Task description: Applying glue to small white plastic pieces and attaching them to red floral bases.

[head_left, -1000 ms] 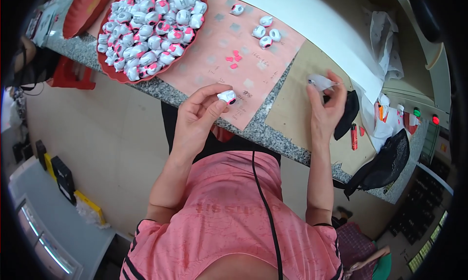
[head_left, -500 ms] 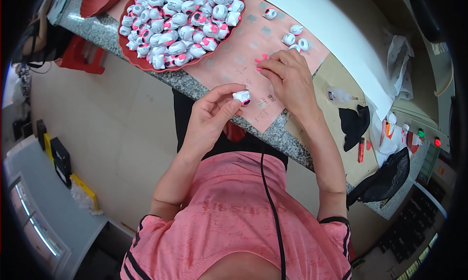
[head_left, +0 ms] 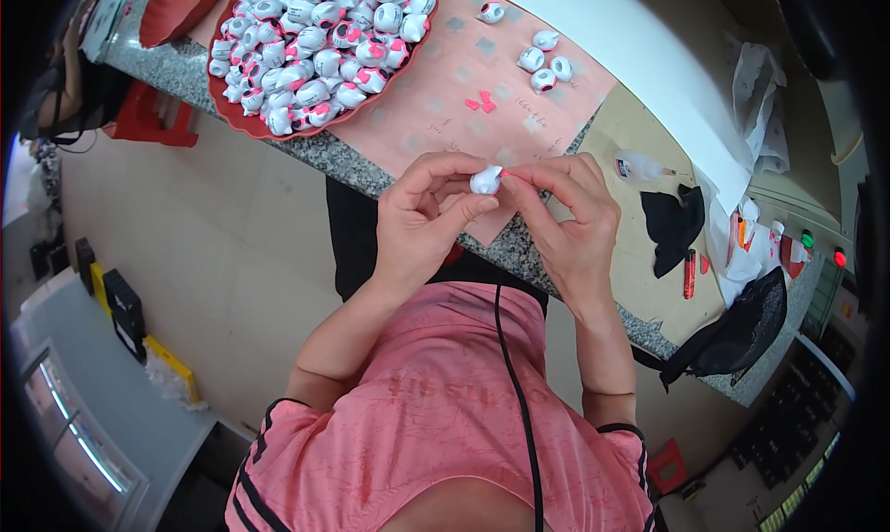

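Observation:
Between the thumb and fingers of my left hand sits a small white toy animal head, held above the near edge of the pink paper. My right hand is closed in a pinch at the toy's right side, where a small pink piece shows at the fingertips, touching the toy. Loose pink pieces lie on the paper beyond my hands. Farther off are several similar white toy heads. A red scalloped tray at the far left is heaped with white toys bearing pink and black parts.
Pink paper covers part of the speckled stone counter. To the right lie a small clear bottle with a thin tip, black cloth and a red tube. A black cable hangs down my front. A red stool stands left.
My right hand has come back from the loose pink pieces to the toy, bringing one small pink piece. My left hand has moved slightly right and turned the toy.

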The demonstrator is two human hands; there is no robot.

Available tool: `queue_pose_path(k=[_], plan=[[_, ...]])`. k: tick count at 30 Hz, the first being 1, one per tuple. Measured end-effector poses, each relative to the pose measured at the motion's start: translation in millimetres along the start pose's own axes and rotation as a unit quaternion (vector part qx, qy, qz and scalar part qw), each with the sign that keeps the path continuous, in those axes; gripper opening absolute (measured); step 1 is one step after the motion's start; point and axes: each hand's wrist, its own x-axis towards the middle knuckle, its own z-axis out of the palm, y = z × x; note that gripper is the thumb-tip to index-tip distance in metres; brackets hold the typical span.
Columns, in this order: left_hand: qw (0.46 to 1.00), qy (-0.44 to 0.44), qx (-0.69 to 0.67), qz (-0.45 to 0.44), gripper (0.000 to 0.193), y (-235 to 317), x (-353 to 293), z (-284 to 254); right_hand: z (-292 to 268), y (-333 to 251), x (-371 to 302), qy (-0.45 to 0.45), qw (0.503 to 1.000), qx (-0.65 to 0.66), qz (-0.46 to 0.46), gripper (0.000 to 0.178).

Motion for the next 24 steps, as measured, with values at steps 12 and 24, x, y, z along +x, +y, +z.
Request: queue_pose_path(k=[12, 24], plan=[[0.999, 0.008, 0.012, 0.029, 0.027, -3.2, 2.0, 0.5, 6.4, -3.9, -14.6, 0.003, 0.986, 0.134, 0.104, 0.013], [0.997, -0.043, 0.065, 0.026, 0.025, -1.5, -1.5, 0.0, -10.6, 4.9, -5.3, -0.002, 0.999, 0.05, 0.018, 0.013]])
